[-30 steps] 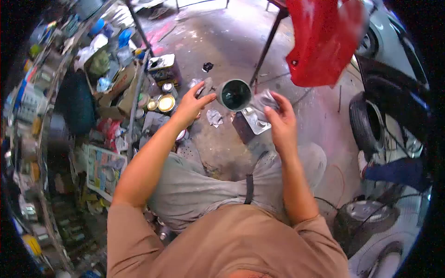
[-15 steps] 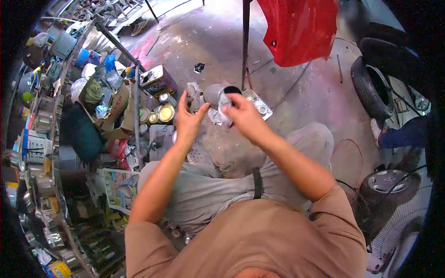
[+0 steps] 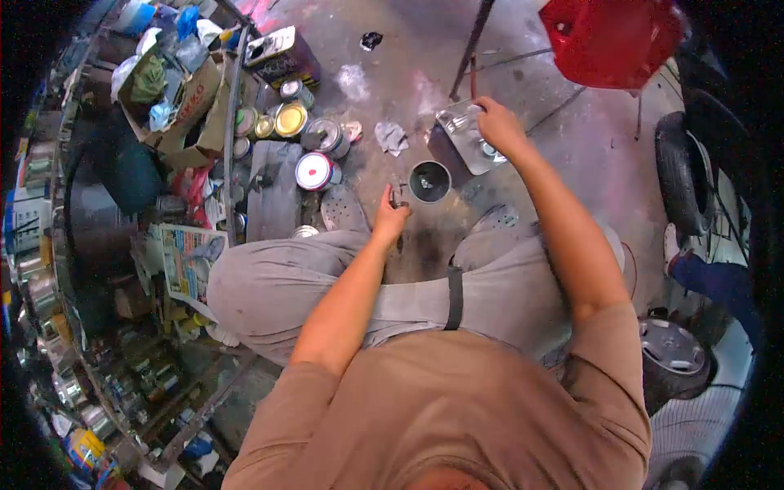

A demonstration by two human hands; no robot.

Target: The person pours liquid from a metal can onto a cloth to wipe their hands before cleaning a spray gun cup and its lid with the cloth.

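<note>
Nearest, the brown shirt (image 3: 490, 384) fills the lower middle, with grey trousers (image 3: 286, 269) spread across the frame above it. Just past the knees, at centre, the left hand (image 3: 392, 216) has its fingers closed on what looks like a handle at the left side of a grey cup (image 3: 430, 198). The cup's round rim faces up around a dark inside; whether its base touches the floor (image 3: 604, 184) cannot be told. A perforated clog (image 3: 341, 211) lies near its left, another clog (image 3: 496, 219) near its lower right, so floor shows only narrowly around the cup.

Above and right of it, the right hand (image 3: 500, 126) bends its fingers at the upper right edge of a rectangular metal can (image 3: 453, 151); whether they clamp its top handle cannot be told. The cup and the can stand apart, with a small gap.

A crumpled rag (image 3: 392, 139) lies left of the can. Farther left, paint tins (image 3: 314, 171) crowd against a rack post (image 3: 233, 122). Wider floor runs upward from the rag and rightward to a tyre (image 3: 684, 175). A red panel (image 3: 608, 41) juts in at upper right.
</note>
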